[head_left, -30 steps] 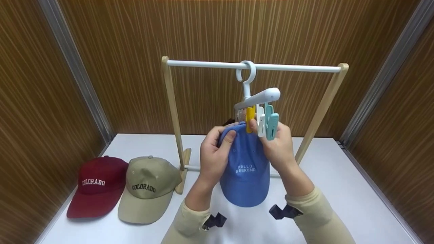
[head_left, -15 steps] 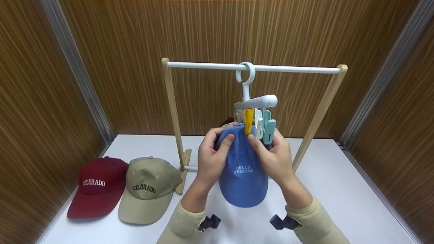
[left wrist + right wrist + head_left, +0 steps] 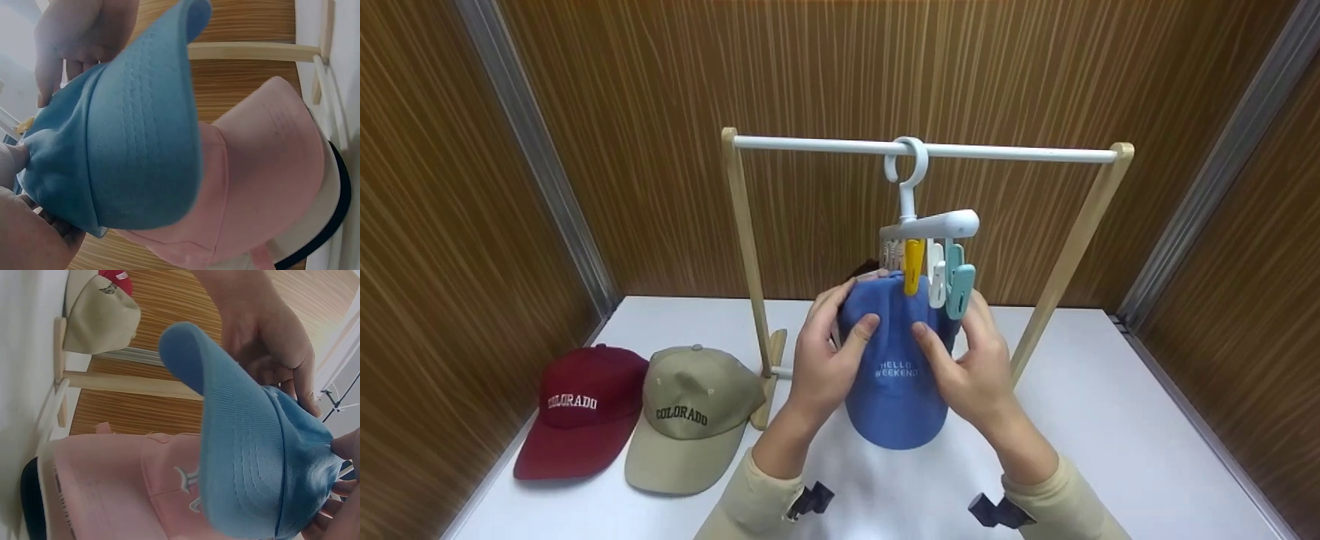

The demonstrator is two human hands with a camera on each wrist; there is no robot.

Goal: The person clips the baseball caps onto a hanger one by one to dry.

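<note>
A blue baseball cap (image 3: 896, 409) lettered "HELLO WEEKEND" hangs brim down below a white hanger (image 3: 937, 224), its crown top at a yellow clip (image 3: 913, 268). My left hand (image 3: 823, 366) holds its left side, thumb on the front panel and fingers behind. On the opposite side, my right hand (image 3: 976, 367) holds it the same way. White (image 3: 937, 277) and teal clips (image 3: 960, 289) dangle in front of the right fingers. Behind the blue cap, the wrist views show a pink cap (image 3: 275, 152), with a cream cap (image 3: 315, 219) with a dark edge beyond it.
The hanger hooks over the white rail (image 3: 825, 145) of a rack with wooden legs (image 3: 1069, 262). A maroon cap (image 3: 581, 420) and a khaki cap (image 3: 690, 420) lie side by side on the white table (image 3: 1147, 450) at left. Wood-grain panels (image 3: 997, 67) enclose the table.
My right hand has come down from the yellow clip onto the cap's right side. Both thumbs now sit lower on the front panel. The hanger bar has dipped and levelled slightly.
</note>
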